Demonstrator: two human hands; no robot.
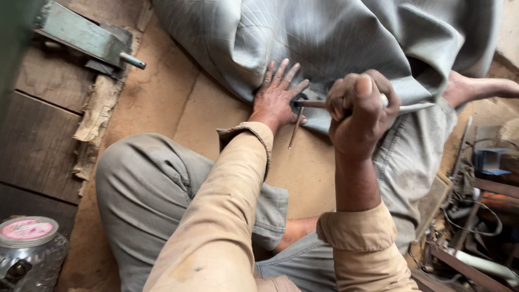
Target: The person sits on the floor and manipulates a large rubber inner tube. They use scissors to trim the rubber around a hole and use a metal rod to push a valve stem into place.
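The left hand (277, 96) lies flat, palm down, on a fold of grey pinstriped cloth (335, 38), its fingers (281, 73) spread apart and pointing away from the body, holding nothing but pressing the fabric onto the brown board floor (178, 103). Just beside the left thumb, the right hand (361, 111) is curled into a fist, its fingers clamped together around a slim metal tool (311, 104) with a pale handle end (416, 107) that sticks out past the little-finger side of the fist. The dark tip of the tool reaches toward the left thumb and meets the cloth at a small dark spot there; whether it pierces the fabric cannot be told. A second thin rod (295, 128) lies loose on the board just below the left thumb, slanting toward the body. The cloth spreads beyond the fingertips of both hands and drapes over the person's lap to the right, where a bare foot (476, 88) shows past the right knuckles. Well away from the left fingers, on the far left, sit a green metal tool (86, 35) on dark planks and a clear jar with a pink lid (28, 230). Tangled wires and scrap (476, 216) lie to the right of the right forearm.
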